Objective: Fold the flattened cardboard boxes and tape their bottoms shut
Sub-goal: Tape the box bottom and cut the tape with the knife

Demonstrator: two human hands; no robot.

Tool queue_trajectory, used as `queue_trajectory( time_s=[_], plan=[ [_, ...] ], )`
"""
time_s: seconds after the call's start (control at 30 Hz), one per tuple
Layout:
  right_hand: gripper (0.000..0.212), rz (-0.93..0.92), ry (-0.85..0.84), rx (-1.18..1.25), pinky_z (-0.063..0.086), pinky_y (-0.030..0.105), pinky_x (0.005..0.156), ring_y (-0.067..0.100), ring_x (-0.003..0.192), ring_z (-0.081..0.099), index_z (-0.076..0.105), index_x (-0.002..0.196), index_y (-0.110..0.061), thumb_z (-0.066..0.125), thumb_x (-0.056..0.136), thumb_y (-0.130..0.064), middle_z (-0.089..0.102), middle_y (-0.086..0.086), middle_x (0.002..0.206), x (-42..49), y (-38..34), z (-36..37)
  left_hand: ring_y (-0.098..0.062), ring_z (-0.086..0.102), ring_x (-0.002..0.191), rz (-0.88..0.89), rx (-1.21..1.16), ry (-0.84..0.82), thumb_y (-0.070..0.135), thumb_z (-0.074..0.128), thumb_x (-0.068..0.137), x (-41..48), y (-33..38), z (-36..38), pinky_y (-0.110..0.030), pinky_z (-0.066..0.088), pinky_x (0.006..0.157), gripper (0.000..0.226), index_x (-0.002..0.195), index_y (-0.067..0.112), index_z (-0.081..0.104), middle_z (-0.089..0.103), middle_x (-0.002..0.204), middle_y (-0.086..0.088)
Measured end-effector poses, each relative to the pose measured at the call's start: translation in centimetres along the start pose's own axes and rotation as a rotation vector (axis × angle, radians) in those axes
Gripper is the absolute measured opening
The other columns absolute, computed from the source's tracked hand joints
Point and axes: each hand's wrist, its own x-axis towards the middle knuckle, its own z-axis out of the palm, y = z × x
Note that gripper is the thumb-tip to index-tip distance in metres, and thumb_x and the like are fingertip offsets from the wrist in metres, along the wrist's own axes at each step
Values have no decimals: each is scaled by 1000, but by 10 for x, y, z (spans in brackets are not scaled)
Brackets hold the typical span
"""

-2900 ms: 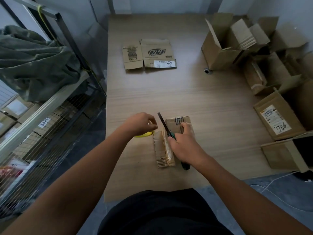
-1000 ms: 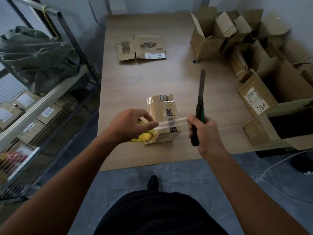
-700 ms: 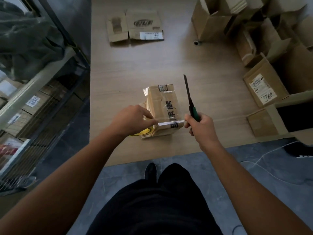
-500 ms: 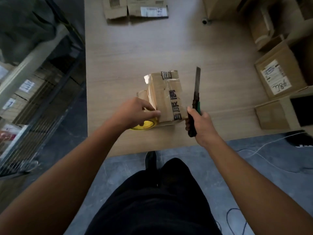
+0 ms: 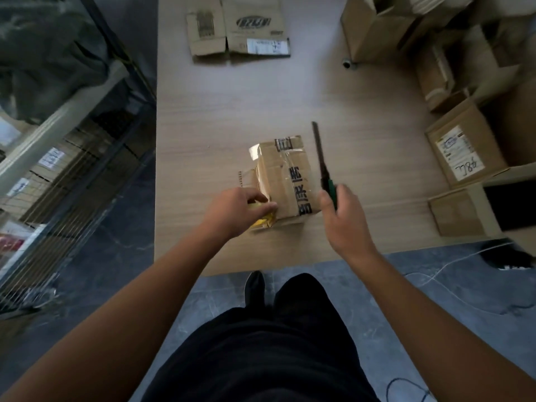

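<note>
Head view: the taped box (image 5: pixel 285 175) sits on the table (image 5: pixel 232 111) near its front edge, long axis running away from the person. The left hand (image 5: pixel 235 208), at its near-left corner, curls around a yellow tape roll (image 5: pixel 262 221); the right hand (image 5: pixel 345 219), just right of it, grips a knife (image 5: pixel 322 161) held parallel.

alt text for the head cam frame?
A person's left hand holds a yellow tape roll against a taped cardboard box on a wooden table; right hand grips a green-handled knife, blade pointing away. A flattened box lies farther back, open boxes at right.
</note>
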Motion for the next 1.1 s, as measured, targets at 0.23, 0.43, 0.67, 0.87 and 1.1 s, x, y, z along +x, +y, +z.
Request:
queue_trajectory(
  time_s=[0.23,0.43,0.67,0.87,1.1],
  plan=[
    [54,-129,-347,-388,8,43,127,26,155,5,54,139,1,40,107,-40,17,11,168,-7,-30,21,-15,67,102,80,16,70,50,67,92,6,18,3,-34,55,84,33,112,25,75,74,113,5],
    [54,-59,-535,-417,0,47,124,27,155,-19,57,135,-2,35,108,-44,-7,9,170,-7,-49,11,-17,66,78,75,-278,-50,31,65,98,-19,-4,1,-28,57,64,33,126,16,65,66,119,-4],
    [45,-23,-665,-452,-5,52,123,28,150,-31,66,121,-11,38,107,-44,-21,8,167,-5,-56,12,-12,65,76,-85,27,81,53,64,93,-16,-22,11,-36,57,78,27,106,30,71,69,110,6],
    [55,-133,-564,-656,-16,53,120,37,147,-36,59,136,-6,34,107,-46,-34,16,161,-13,-42,31,-11,65,57,-142,-60,135,46,71,91,-19,-15,12,-33,58,63,19,93,28,70,70,101,10],
    [45,-299,-339,-481,-14,55,123,35,148,-35,67,105,-8,41,104,-45,-30,19,163,-22,-11,45,-10,57,93,-126,95,370,36,65,97,-75,-45,17,-28,47,81,14,101,24,69,53,111,12]
  ],
)
